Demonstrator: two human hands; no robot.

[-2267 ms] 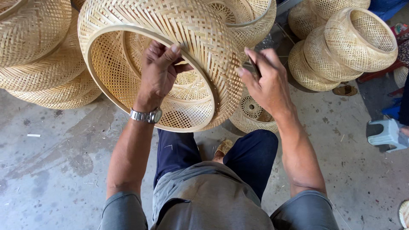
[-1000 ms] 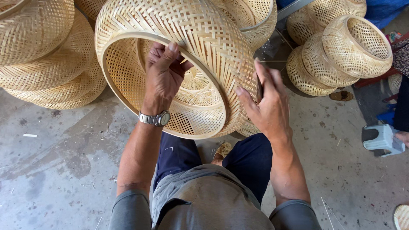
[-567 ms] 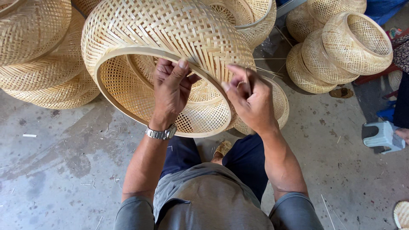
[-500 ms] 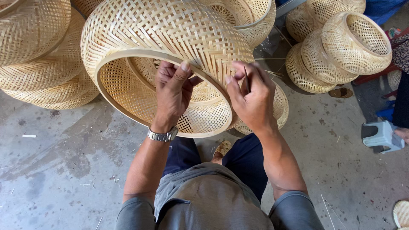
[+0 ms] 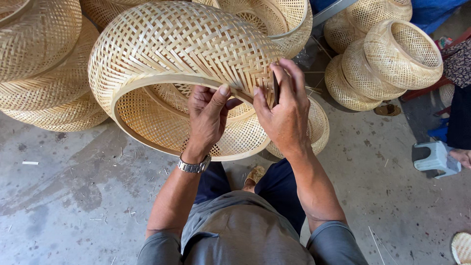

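Both your hands are on the big dome-shaped woven bamboo basket (image 5: 181,54) over your lap. Your left hand (image 5: 208,115) curls around its smooth rim hoop while your right hand (image 5: 284,110) pinches the rough weave beside a thin dark tool, more baskets (image 5: 387,64) stacked nearby

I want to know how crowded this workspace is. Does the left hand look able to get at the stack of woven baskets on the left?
Probably yes: the left hand grips the big basket's rim, but nothing blocks the way to the basket stack beside it.
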